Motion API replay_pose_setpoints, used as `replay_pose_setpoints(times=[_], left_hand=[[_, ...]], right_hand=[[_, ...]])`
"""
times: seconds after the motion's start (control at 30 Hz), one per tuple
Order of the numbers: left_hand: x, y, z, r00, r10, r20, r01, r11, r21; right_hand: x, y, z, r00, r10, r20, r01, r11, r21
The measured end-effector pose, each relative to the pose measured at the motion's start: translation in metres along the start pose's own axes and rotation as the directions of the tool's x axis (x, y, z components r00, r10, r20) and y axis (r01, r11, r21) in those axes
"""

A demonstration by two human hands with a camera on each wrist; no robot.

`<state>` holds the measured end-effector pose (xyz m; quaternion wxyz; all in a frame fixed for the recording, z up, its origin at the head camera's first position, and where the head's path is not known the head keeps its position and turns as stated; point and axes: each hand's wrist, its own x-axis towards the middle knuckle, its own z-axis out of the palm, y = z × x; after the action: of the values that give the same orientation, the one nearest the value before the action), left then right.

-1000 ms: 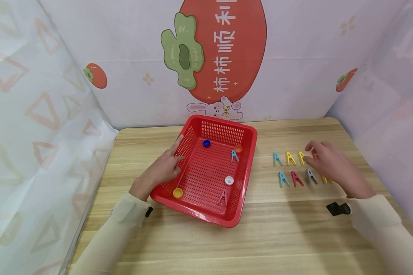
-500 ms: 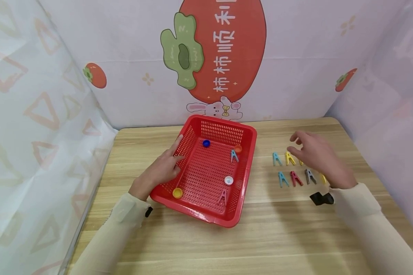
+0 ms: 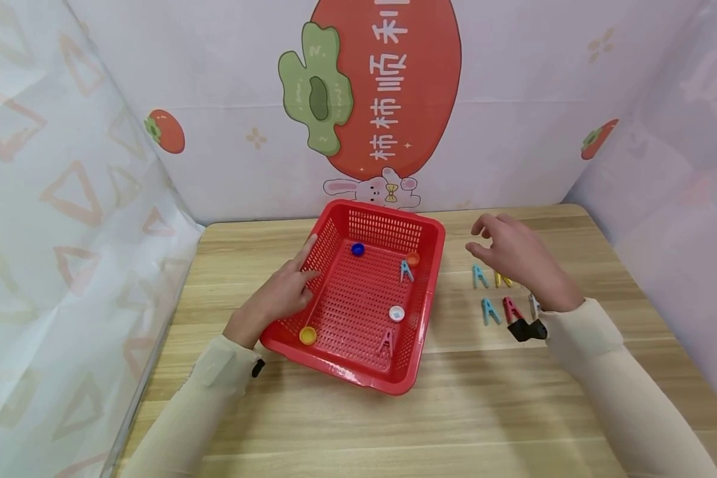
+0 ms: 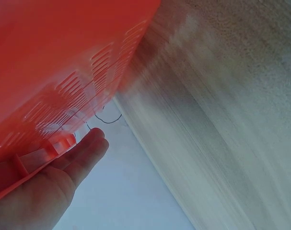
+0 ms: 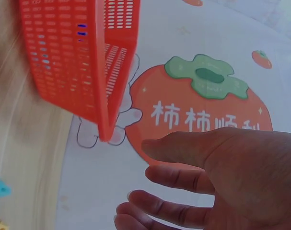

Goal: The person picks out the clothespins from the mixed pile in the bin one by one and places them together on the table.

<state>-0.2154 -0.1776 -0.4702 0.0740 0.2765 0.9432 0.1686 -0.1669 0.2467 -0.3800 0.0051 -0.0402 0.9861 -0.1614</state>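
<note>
My left hand (image 3: 279,292) holds the left rim of a red plastic basket (image 3: 433,292), thumb reaching over the inside and fingers along the outside. Inside the basket lie a light blue clothespin (image 3: 406,271) and a pink clothespin (image 3: 386,341). Bottle-cap-like pieces lie there too: blue (image 3: 357,249), orange (image 3: 413,259), white (image 3: 397,313) and yellow (image 3: 307,335). Raised above the table, right of the basket, my right hand (image 3: 516,255) has loosely bent fingers with nothing between them. Below it are clothespins in two rows, among them light blue (image 3: 490,311) and red (image 3: 511,308); some are hidden.
The wooden table (image 3: 454,411) meets a printed cloth wall (image 3: 233,172) at its back edge. More cloth walls stand at left (image 3: 66,219) and right (image 3: 681,219). The basket stands at an angle to the table's back edge.
My right hand has moved left from over the right end of the clothespin rows toward the basket, covering different clothespins. The left hand and basket stay put.
</note>
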Motion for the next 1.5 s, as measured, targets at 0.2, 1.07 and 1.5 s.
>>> replay_pose_setpoints(times=[0.2,1.07,1.5], left_hand=[[0.0,0.0,0.0,1.0,-0.001,0.003,0.001,1.0,0.001],[0.0,0.004,-0.004,1.0,-0.005,0.013,0.005,1.0,-0.028],[-0.001,0.003,-0.004,1.0,-0.012,0.021,0.013,0.999,-0.032]], right_hand=[[0.011,-0.027,-0.001,1.0,-0.009,0.021,0.009,1.0,0.006],[0.064,-0.098,0.03,0.961,-0.044,0.272,0.029,0.998,0.057],[0.077,-0.115,0.039,0.929,-0.005,0.371,0.019,0.999,-0.034]])
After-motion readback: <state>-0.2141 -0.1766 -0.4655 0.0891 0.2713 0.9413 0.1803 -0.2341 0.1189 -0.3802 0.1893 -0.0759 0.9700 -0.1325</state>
